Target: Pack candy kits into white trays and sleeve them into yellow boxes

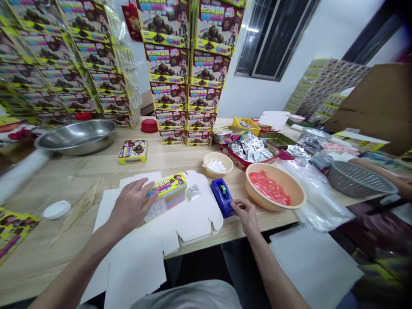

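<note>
My left hand (133, 201) lies over the left end of a printed snack box (175, 193), its fingers stretched across the top. The box has a yellow and pink lid strip and a side face with coloured stripes. It stands on flat white cardboard blanks (193, 221), beside a small silver sachet (193, 192). At the near end of a blue tape dispenser (222, 198), my right hand (247, 214) pinches with thumb and forefinger at the tape's end. The clear tape itself hardly shows. A green-cored roll sits inside the dispenser.
A peach basin (298, 193) of red packets and a small bowl (207, 171) with white pieces stand right of centre. Behind them is a red tray (236, 159) of silver sachets. Stacked boxes (169, 64), a steel basin (74, 148) and wooden sticks (79, 206) surround the work area. Another person's arm (373, 167) shows at right.
</note>
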Demonstrator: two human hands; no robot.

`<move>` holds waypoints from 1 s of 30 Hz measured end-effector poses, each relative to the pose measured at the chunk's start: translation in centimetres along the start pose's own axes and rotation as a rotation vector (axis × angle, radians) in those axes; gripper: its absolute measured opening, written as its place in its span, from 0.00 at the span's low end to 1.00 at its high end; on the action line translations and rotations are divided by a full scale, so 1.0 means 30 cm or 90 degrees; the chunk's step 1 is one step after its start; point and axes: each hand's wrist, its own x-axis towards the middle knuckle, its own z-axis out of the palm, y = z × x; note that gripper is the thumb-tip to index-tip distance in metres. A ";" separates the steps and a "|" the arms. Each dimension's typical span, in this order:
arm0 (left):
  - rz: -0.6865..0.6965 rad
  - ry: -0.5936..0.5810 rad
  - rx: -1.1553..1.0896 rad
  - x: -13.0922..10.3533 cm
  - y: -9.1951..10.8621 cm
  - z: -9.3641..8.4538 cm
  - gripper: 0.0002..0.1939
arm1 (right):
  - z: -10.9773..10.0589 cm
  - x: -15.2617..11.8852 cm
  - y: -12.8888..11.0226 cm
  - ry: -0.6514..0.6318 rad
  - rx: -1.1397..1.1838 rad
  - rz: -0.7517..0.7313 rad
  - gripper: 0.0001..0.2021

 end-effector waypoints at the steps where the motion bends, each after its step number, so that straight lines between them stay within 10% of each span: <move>1: -0.044 -0.003 -0.005 -0.023 -0.019 0.000 0.23 | 0.001 -0.019 0.002 0.008 0.077 0.036 0.15; 5: -0.155 -0.039 -0.090 -0.097 -0.068 0.012 0.26 | -0.018 -0.089 0.030 -0.027 0.255 0.071 0.13; 16: -0.131 -0.125 -0.254 -0.120 -0.040 -0.059 0.25 | -0.020 -0.147 0.161 0.114 0.118 -0.053 0.13; 19: -0.114 -0.117 -0.290 -0.141 -0.017 -0.079 0.24 | 0.096 -0.239 0.045 0.089 0.202 -0.025 0.13; 25: -0.162 -0.094 -0.291 -0.176 0.031 -0.097 0.23 | 0.499 -0.468 -0.270 -0.281 0.379 0.192 0.12; 30: -0.171 -0.124 -0.301 -0.189 0.051 -0.108 0.24 | 0.654 -0.507 -0.332 -0.313 0.375 0.259 0.16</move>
